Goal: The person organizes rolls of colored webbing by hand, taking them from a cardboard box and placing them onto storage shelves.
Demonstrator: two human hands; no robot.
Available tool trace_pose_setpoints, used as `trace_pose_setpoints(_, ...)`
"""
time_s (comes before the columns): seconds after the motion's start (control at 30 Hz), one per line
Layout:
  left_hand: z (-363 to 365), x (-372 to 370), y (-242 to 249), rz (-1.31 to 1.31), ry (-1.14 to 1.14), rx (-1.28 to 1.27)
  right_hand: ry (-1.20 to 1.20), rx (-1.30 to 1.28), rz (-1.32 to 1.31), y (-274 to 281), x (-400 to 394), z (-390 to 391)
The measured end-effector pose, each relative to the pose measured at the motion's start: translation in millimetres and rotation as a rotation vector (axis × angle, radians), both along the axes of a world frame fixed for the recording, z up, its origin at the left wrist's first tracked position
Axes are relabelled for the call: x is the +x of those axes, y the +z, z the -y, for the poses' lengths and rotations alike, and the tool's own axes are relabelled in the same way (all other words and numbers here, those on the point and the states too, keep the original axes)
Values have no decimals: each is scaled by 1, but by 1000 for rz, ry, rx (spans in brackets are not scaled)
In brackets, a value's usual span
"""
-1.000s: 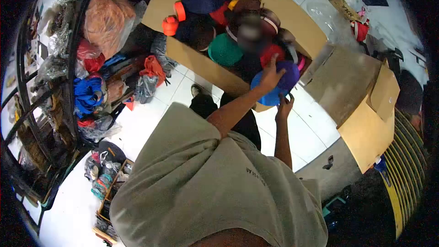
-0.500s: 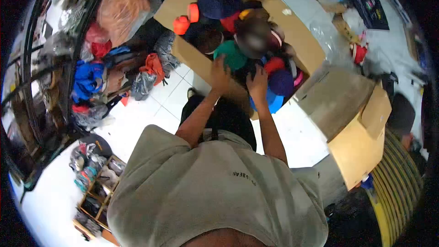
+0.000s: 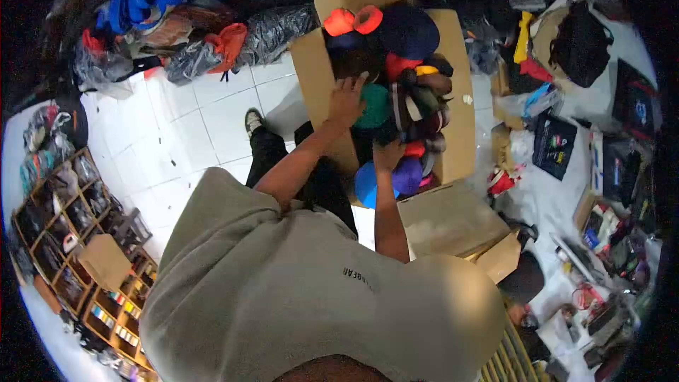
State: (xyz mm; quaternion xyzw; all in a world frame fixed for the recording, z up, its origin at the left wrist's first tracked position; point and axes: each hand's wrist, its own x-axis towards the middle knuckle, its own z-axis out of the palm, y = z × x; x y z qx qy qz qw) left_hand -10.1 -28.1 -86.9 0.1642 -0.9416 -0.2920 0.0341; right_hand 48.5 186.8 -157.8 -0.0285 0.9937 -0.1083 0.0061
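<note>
An opened cardboard box (image 3: 453, 127) is packed with what look like cones of thread in many colours. My left hand (image 3: 346, 102) rests at the left edge of a green cone (image 3: 371, 107), its fingers stretched out beside a dark brown cone (image 3: 356, 64). My right hand (image 3: 387, 155) reaches in lower down, against a black cone (image 3: 384, 133); its fingertips are hard to make out there. Close to that hand lie a blue cone (image 3: 368, 185) and a purple cone (image 3: 408, 175). Two orange cones (image 3: 339, 22) and a large navy one (image 3: 410, 32) fill the far end.
A second cardboard box (image 3: 453, 219) stands right of my right arm. Plastic-wrapped bundles (image 3: 276, 35) line the far left. A compartmented wooden shelf (image 3: 64, 219) is at the lower left. Bags and loose goods cover the right-hand floor, including a black printed pouch (image 3: 554, 145).
My view has turned, so the box appears more upright and the lower-left shelf shows more. Both hands remain among the cones; my left hand now lies nearer the brown cone.
</note>
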Motion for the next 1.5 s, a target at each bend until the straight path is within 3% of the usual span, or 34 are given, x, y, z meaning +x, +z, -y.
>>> trace_pose_setpoints(0.1, 16, -10, 5, 136, -108, 21, 105, 38, 42, -16, -12, -18)
trace_pose_setpoints(0.17, 25, -24, -40, 168, 269, 244, 125, 17, 121, -12, -17, -29)
trace_pose_setpoints(0.2, 27, -25, -63, 7, 424, 253, 127, 17, 109, 6, -27, -25)
trace_pose_setpoints(0.27, 31, -31, -59, 72, 410, 277, -326, -494, 226, 72, -57, 2)
trace_pose_setpoints(0.3, 34, -32, -57, 153, 393, 298, -327, -504, 222, 89, -74, 17)
trace_pose_setpoints(0.37, 34, -24, -77, 92, 389, 409, -290, -1019, 303, 105, -112, 48)
trace_pose_setpoints(0.4, 37, -21, -81, 32, 387, 528, -302, -1037, 298, 100, -131, 64)
trace_pose_setpoints(0.43, 42, -15, -61, -6, 302, 612, -547, -1414, 510, 94, -155, 81)
trace_pose_setpoints(0.47, 39, 5, -70, -88, 211, 464, -786, -1788, 736, 93, -173, 94)
trace_pose_setpoints(0.53, 31, 45, -89, -260, 77, 124, -622, -1866, 815, 39, -197, 88)
trace_pose_setpoints(0.57, 43, 56, -72, -246, -11, 180, -447, -1911, 893, -4, -221, 97)
trace_pose_setpoints(0.63, 56, 92, -36, -133, -153, 402, -933, -1693, 792, 31, -250, 143)
trace_pose_setpoints(0.67, 64, 105, -19, -79, -203, 487, -792, -1831, 874, -55, -269, 131)
trace_pose_setpoints(0.7, 72, 119, -3, -32, -244, 558, -441, -2217, 708, -64, -270, 142)
trace_pose_setpoints(0.83, 100, 158, 43, 121, -264, 752, -884, -2134, 504, -14, -272, 150)
trace_pose_setpoints(0.9, 123, 159, 66, 207, -199, 877, -993, -2108, 451, 13, -269, 143)
trace_pose_setpoints(1.03, 151, 120, 94, 75, -176, 846, -1061, -2033, 315, 65, -248, 124)
trace_pose_setpoints(1.1, 165, 94, 99, 77, -147, 805, -980, -1976, 255, 106, -226, 114)
trace_pose_setpoints(1.17, 176, 67, 83, -122, -131, 1139, -915, -1906, 181, 136, -202, 116)
trace_pose_setpoints(1.2, 184, 48, 96, -2, -102, 1085, -871, -1826, 111, 146, -188, 120)
trace_pose_setpoints(1.27, 185, 16, 110, -43, -83, 1058, -829, -1738, 18, 187, -157, 130)
trace_pose_setpoints(1.3, 184, 1, 119, -82, -35, 1024, -719, -1842, 126, 219, -136, 136)
trace_pose_setpoints(1.37, 185, -11, 188, -33, 43, 1044, -594, -1915, 248, 263, -107, 153)
trace_pose_setpoints(1.43, 200, -11, 239, 119, 148, 1554, -267, -1829, 491, 290, -84, 176)
trace_pose_setpoints(1.47, 220, -4, 236, 111, 164, 1578, -263, -1801, 504, 300, -73, 192)
trace_pose_setpoints(1.5, 249, 2, 227, -168, -293, 1093, -75, -1640, 376, 309, -66, 210)
